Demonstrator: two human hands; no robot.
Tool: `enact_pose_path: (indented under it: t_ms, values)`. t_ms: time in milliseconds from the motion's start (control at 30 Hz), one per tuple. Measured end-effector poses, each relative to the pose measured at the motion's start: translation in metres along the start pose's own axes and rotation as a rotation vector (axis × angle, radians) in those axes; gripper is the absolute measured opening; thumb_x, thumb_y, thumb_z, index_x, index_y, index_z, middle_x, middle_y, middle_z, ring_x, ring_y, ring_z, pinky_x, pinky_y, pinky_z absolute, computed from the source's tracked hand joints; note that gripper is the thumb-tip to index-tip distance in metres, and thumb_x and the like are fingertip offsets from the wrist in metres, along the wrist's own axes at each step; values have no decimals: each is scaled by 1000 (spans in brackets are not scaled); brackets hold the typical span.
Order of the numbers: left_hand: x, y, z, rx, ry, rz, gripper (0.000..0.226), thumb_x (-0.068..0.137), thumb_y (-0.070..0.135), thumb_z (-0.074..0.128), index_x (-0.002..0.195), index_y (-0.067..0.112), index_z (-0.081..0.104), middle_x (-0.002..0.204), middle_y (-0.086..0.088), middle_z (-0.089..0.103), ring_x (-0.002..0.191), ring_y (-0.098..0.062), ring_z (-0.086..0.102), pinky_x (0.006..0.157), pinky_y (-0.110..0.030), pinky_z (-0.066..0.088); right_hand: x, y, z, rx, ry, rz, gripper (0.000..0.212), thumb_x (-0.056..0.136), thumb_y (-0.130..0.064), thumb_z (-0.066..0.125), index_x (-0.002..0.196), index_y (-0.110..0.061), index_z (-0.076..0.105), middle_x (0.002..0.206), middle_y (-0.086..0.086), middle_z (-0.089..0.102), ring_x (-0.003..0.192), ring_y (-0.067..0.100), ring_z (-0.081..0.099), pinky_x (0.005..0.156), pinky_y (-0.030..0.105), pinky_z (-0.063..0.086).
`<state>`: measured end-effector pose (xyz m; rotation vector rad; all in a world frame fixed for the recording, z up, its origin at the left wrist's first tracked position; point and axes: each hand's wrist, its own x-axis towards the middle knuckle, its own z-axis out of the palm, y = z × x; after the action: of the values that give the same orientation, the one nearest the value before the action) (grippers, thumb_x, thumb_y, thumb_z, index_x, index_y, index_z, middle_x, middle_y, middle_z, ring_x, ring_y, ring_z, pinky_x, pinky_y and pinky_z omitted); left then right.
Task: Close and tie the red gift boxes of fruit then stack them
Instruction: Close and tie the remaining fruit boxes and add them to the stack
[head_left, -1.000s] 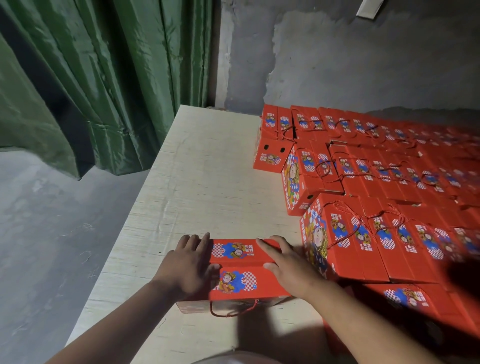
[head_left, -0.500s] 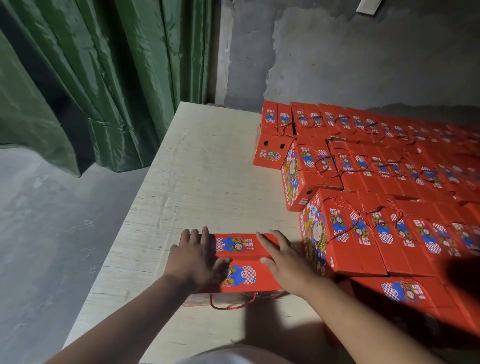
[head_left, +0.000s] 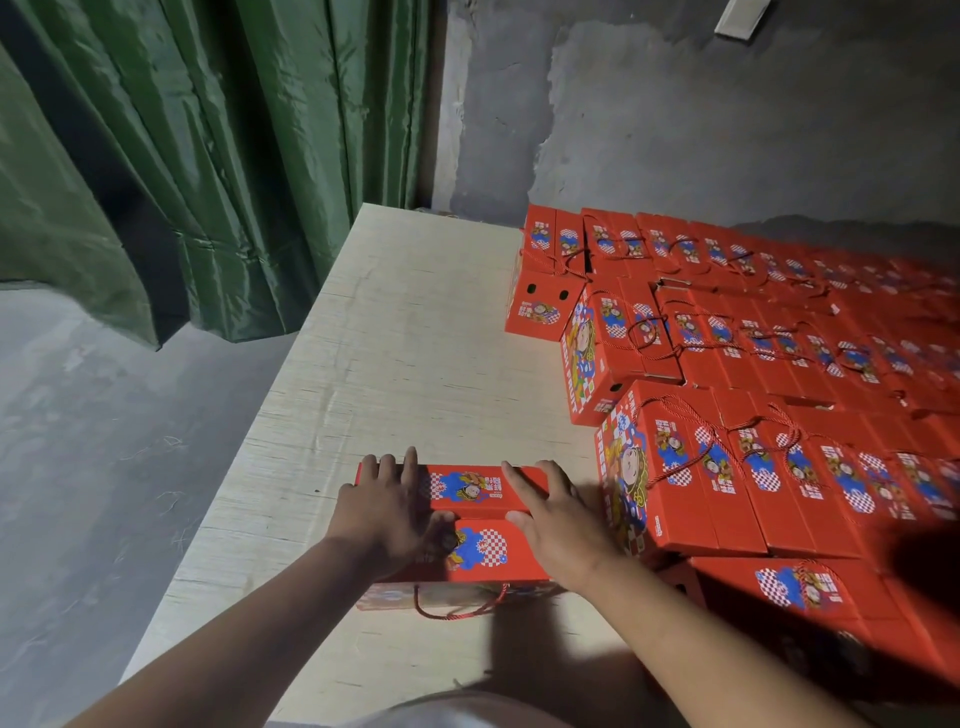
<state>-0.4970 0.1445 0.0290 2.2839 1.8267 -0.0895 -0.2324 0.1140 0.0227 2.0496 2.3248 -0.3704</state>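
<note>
- Nearest, at 6 o'clock: two bare forearms reach up from the bottom edge onto a pale wood-grain surface (head_left: 415, 332).
- Red gift box (head_left: 480, 525) lies flat on the surface just ahead of the arms, slightly right of centre. Its two top flaps are down and meet along a seam running 9 to 3 o'clock; each flap carries a blue-and-checkered cartoon print.
- A red cord handle (head_left: 460, 608) hangs in a loop off the box's near side, untied, resting on the surface.
- Left hand (head_left: 387, 512): palm down on the box's 9 o'clock end, fingers straight and together pointing to 12, thumb spread toward the seam. Pressing flat, gripping nothing.
- Right hand (head_left: 558, 522): palm down on the 3 o'clock end, fingers extended and a little splayed toward 11 o'clock. Flat on the flaps too, nothing held.
- At 3 o'clock, just beside the right hand: a stack of closed red boxes (head_left: 727, 467) with cords knotted on top. Whether it touches the worked box cannot be told.
- At 4 o'clock, lower and in shadow: another red box (head_left: 800, 592), print side up.
- From 1 to 2 o'clock: rows of like red boxes (head_left: 779, 322) run back to the wall, cords tied across their tops; the far ones blur.
- At 10 to 11 o'clock: green curtain (head_left: 208, 156) hanging past the surface's left edge, grey floor (head_left: 104, 467) beneath it.
- At 12 to 1 o'clock, farthest: patchy grey plaster wall (head_left: 701, 114).
</note>
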Motion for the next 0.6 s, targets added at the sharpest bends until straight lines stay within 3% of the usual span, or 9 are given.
enact_pose_path:
  t_ms: [67, 167, 267, 333, 433, 600]
  values:
    - [-1, -2, 1, -1, 13, 10, 114, 77, 94, 13, 161, 17, 9, 144, -4, 43, 136, -26, 35, 94, -45, 49, -2, 0, 3, 67, 0, 5, 66, 104, -59, 36, 157, -52, -3, 161, 4, 11, 138, 32, 43, 104, 41, 47]
    - [-3, -4, 2, -4, 31, 33, 110, 81, 92, 14, 162, 18, 9, 155, -6, 37, 145, -26, 29, 104, -47, 44, -5, -1, 8, 161, -6, 9, 67, 103, -61, 35, 156, -54, -6, 167, -3, -1, 155, 29, 16, 118, 43, 35]
    - [-6, -4, 2, -39, 7, 39, 102, 85, 88, 10, 163, 22, 7, 167, -5, 22, 154, -25, 14, 114, -48, 34, -6, 2, 12, 222, -10, 7, 65, 102, -64, 34, 155, -57, -4, 169, -9, -8, 158, 22, 1, 123, 41, 22]
    - [-5, -7, 3, -139, 14, 35, 90, 91, 81, 8, 163, 27, 13, 168, 0, 20, 156, -21, 11, 116, -48, 30, -5, 2, 12, 346, 10, 31, 56, 104, -61, 33, 155, -59, 11, 169, -15, -2, 157, 16, 7, 123, 31, 16]
    - [-1, -20, 7, -363, 38, 54, 69, 100, 66, 21, 160, 33, 28, 166, 3, 27, 155, -16, 13, 116, -47, 32, -3, 0, 12, 555, 63, 93, 43, 107, -48, 38, 150, -54, 39, 165, -23, 11, 149, 1, 26, 116, 16, 21]
    - [-9, -38, 29, -679, 210, -9, 50, 104, 35, 49, 152, 23, 47, 165, -10, 26, 155, -27, 18, 124, -43, 23, -7, -4, 24, 677, 92, 128, 46, 108, -29, 45, 152, -46, 43, 163, -36, 7, 139, -14, 28, 104, -1, 20]
